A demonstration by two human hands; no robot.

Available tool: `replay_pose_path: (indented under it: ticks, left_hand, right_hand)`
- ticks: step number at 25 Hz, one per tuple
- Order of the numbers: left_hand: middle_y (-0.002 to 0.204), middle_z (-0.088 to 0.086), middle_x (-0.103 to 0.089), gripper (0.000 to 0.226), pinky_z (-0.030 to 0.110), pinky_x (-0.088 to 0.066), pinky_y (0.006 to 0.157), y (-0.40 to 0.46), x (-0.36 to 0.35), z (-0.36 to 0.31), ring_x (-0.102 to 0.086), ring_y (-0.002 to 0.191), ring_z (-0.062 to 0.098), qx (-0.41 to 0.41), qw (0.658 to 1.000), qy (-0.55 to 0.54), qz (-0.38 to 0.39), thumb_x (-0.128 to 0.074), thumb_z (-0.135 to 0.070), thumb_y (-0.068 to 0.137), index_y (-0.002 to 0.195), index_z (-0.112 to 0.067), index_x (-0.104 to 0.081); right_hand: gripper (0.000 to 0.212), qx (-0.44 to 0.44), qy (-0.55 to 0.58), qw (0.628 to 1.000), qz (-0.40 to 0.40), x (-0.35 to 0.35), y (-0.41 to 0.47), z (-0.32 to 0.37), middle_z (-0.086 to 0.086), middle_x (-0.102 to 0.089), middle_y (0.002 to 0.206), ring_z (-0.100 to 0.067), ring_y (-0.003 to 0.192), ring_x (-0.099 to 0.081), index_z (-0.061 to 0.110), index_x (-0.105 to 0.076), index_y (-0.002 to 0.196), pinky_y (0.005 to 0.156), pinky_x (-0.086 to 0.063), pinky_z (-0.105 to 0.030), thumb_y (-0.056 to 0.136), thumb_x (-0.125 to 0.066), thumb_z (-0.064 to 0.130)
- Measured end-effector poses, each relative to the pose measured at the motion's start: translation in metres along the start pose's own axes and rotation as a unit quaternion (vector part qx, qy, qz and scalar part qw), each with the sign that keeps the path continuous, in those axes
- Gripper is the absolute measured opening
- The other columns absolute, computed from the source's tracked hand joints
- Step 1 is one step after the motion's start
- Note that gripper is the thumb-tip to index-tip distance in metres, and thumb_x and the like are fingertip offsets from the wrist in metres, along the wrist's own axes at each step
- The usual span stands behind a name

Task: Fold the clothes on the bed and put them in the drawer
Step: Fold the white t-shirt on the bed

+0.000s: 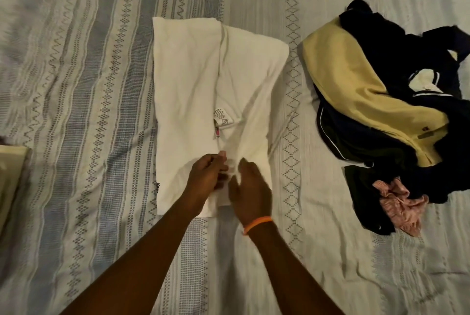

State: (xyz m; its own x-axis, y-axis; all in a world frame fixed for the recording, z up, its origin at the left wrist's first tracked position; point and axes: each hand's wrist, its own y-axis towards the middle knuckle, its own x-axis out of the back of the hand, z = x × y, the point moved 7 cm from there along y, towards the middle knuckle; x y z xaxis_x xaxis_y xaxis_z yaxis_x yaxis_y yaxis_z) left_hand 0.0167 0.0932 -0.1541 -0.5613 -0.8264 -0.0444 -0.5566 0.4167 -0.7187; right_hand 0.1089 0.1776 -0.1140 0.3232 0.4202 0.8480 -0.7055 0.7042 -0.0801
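White shirt (203, 91), soft, creased, oblong

Two hands over the bed (76, 111): left hand (207, 178) and right hand (250, 194), side by side. One orange wristband (256, 223), on the right wrist. One white garment (203, 81), spread flat under and beyond the fingers (221, 156), with two sewn tags (223, 116) just beyond the fingertips. One heap of unfolded clothes well to the right of the fingers: one pale yellow piece (356, 81), one pink piece (399, 203), and dark pieces (381, 42), perhaps two or three, too tangled to count surely. One pale object (10, 169) at the far left edge, cut off.
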Motion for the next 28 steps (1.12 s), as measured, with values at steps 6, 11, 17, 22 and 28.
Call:
replay_pose_path:
  ticks: [6, 11, 17, 22, 28]
  left_hand:
    - [0.08, 0.014, -0.071, 0.033, 0.036, -0.055, 0.07, 0.002, 0.038, 0.012, -0.069, 0.076, 0.025, 0.009, 0.987, 0.145, -0.063, -0.073, -0.035, 0.084, 0.086, -0.002, -0.069]
    - [0.073, 0.006, -0.053, 0.026, 0.021, -0.037, 0.061, 0.012, 0.039, 0.002, -0.056, 0.079, 0.024, -0.054, 0.951, 0.297, -0.068, -0.071, -0.019, 0.084, 0.075, -0.008, -0.049]
    - [0.079, 0.007, -0.059, 0.039, 0.028, -0.052, 0.055, 0.014, 0.03, 0.013, -0.062, 0.075, 0.02, -0.005, 0.953, 0.3, 0.036, -0.086, -0.024, 0.072, 0.084, -0.003, -0.055]
    - [0.091, 0.015, -0.07, 0.043, 0.03, -0.059, 0.059, -0.003, 0.023, 0.029, -0.069, 0.068, 0.02, 0.146, 0.972, 0.12, 0.137, -0.084, -0.008, 0.073, 0.107, 0.007, -0.063]
    - [0.096, 0.009, -0.063, 0.059, 0.024, -0.052, 0.056, -0.006, 0.03, 0.029, -0.068, 0.073, 0.019, 0.072, 0.926, 0.37, 0.019, -0.087, -0.04, 0.067, 0.102, -0.005, -0.056]
  right_hand:
    - [0.045, 0.046, -0.056, 0.987, 0.14, -0.067, -0.028, 0.039, -0.012, -0.058, 0.115, -0.027, 0.082, -0.066, 0.006, -0.052, 0.133, 0.069, -0.057, -0.039, 0.089, -0.06, 0.011]
    - [0.009, 0.015, 0.099, 0.986, 0.134, -0.037, -0.023, 0.029, 0.006, -0.066, 0.085, -0.006, 0.076, -0.06, 0.021, -0.068, 0.092, 0.068, -0.051, -0.027, 0.086, -0.063, 0.026]
    - [0.06, -0.159, -0.068, 0.985, 0.028, -0.017, -0.009, -0.031, -0.006, -0.042, 0.125, -0.027, 0.108, -0.048, 0.021, -0.049, 0.124, 0.082, -0.051, -0.047, 0.076, -0.075, 0.046]
    - [0.033, -0.326, 0.139, 0.935, -0.001, -0.007, -0.02, -0.09, -0.008, -0.058, 0.091, -0.028, 0.085, -0.056, 0.008, -0.058, 0.098, 0.08, -0.05, -0.039, 0.08, -0.079, 0.025]
    - [0.014, -0.304, 0.145, 0.939, 0.067, 0.007, -0.008, -0.115, -0.003, -0.063, 0.074, -0.017, 0.069, -0.059, 0.006, -0.066, 0.086, 0.055, -0.038, -0.006, 0.08, -0.078, 0.01]
